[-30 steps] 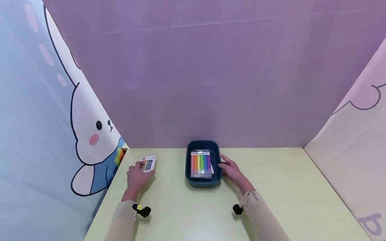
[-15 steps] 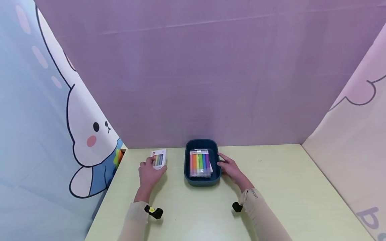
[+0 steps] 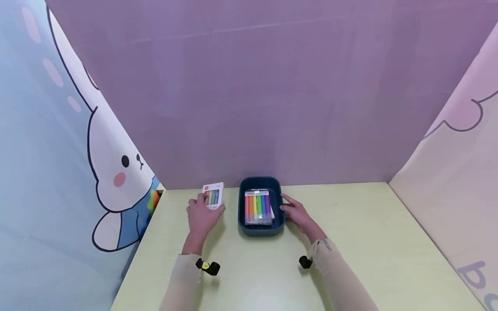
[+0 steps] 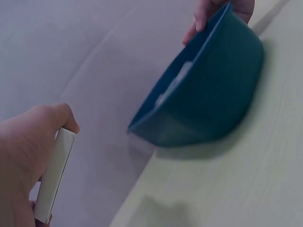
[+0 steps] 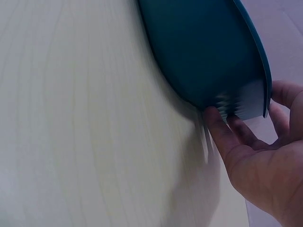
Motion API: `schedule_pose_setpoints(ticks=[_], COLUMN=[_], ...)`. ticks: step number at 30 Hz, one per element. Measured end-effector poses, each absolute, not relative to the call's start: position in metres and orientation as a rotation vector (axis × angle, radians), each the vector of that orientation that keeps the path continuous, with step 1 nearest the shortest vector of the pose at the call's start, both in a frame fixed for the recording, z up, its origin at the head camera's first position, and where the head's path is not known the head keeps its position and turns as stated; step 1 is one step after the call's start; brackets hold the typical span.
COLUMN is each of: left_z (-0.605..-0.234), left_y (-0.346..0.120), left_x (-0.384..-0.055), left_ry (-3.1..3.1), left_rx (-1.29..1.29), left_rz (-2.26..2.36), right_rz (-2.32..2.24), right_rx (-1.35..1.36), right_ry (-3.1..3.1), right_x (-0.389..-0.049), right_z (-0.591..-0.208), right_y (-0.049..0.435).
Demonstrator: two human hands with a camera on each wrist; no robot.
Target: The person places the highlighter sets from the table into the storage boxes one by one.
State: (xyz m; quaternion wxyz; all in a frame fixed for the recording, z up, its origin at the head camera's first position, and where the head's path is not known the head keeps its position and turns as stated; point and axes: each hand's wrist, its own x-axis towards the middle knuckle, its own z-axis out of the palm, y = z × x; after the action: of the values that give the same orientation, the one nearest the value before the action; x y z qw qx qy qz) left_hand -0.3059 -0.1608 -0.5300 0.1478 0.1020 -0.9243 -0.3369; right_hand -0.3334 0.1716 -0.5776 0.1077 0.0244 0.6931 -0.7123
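My left hand (image 3: 202,220) pinches a small white box (image 3: 216,192) by its sides; its front shows a row of pastel sticks. In the left wrist view the white box (image 4: 54,175) is edge-on between thumb and fingers, held apart from the dark blue bin. My right hand (image 3: 299,214) grips the right rim of this dark blue plastic bin (image 3: 260,232), with fingertips over the rim and the thumb low on the outer wall (image 5: 208,47). Inside the bin lies a clear pack of rainbow-coloured markers (image 3: 257,208), with a white edge of something showing under it.
The bin stands on a pale wood table (image 3: 249,276), close to a purple cloth wall (image 3: 272,108) at the back. A blue cloth with a cartoon rabbit (image 3: 113,181) hangs on the left. Another printed cloth (image 3: 459,172) hangs on the right.
My left hand has carried the white box to the right and farther back, closer to the bin. The right hand stays at the bin's rim.
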Motion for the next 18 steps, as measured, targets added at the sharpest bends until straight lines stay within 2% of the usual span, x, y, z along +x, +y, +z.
schedule_pose_setpoints(ticks=[18], left_z=[-0.512], left_y=[-0.108], left_x=[-0.306], left_ry=[-2.719], left_rx=[0.258], left_rz=[-0.975], right_rz=[-2.112], right_rx=[0.066], right_ry=[2.011], right_x=[-0.335], right_z=[-0.574], right_y=[0.170])
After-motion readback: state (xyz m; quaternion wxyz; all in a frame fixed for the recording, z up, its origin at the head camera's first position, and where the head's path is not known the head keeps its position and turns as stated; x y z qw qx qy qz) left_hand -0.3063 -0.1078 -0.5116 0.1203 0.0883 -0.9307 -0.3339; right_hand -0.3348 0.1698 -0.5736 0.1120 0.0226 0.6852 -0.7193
